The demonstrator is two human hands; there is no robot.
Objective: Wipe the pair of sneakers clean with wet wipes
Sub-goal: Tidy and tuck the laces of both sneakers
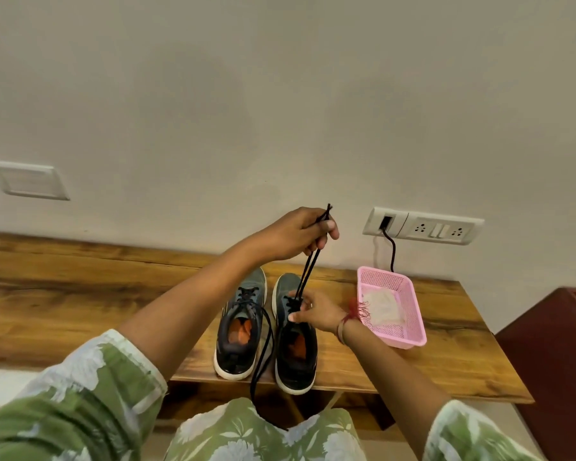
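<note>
Item 1. Pair of grey-blue fabric sneakers with white soles and orange insoles, set side by side, toes to the wall, at the front edge of a brown wooden counter [80, 294].
- Left sneaker [243, 324]: its loose black lace [263, 354] is draped over the counter's edge.
- Right sneaker [296, 357]: its lacing is covered and gripped by the right hand [316, 314], fingers curled.
- Taut black lace [308, 274]: both ends are pinched in the raised left hand [296, 234].

Item 2. Pink plastic mesh basket [413, 317], just right of the sneakers, holding a white wipe [383, 309]. Its near corner is overlapped by the right wrist, where a frayed red thread [359, 309] is worn.

Item 3. White socket panel [426, 226] with a black cable [392, 254] plugged in.

Item 4. White switch plate [30, 179].

Item 5. Dark red cabinet [552, 361] at the right.
</note>
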